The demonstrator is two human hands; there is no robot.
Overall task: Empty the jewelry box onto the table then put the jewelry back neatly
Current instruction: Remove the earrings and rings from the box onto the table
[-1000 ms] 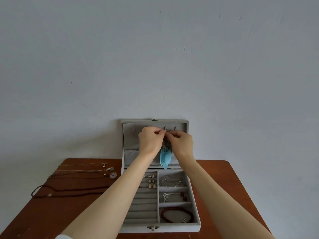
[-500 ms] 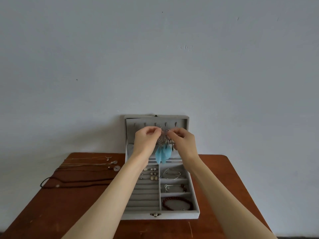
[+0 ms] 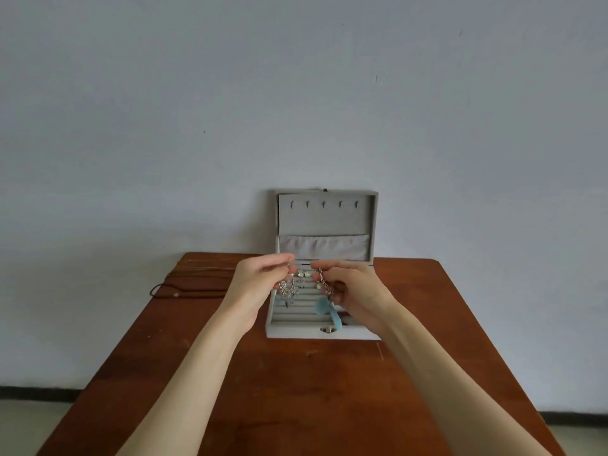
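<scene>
While the box (image 3: pixel 324 258) sits open at the table's (image 3: pixel 296 390) far edge against a pale wall (image 3: pixel 296 93), your left hand (image 3: pixel 260 284) and right hand (image 3: pixel 353 289) each pinch one earring (image 3: pixel 287 288), now drawn down from the lid hooks and separated.

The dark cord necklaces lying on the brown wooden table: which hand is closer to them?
Left. The left hand is just right of the dark cord necklaces; the right hand is farther right, above the box.

Obstacles: open jewelry box (image 3: pixel 324 334) at table (image 3: pixel 296 390) rear, lid upright; cords (image 3: pixel 184 284) rear left. Front half: open passage.
</scene>
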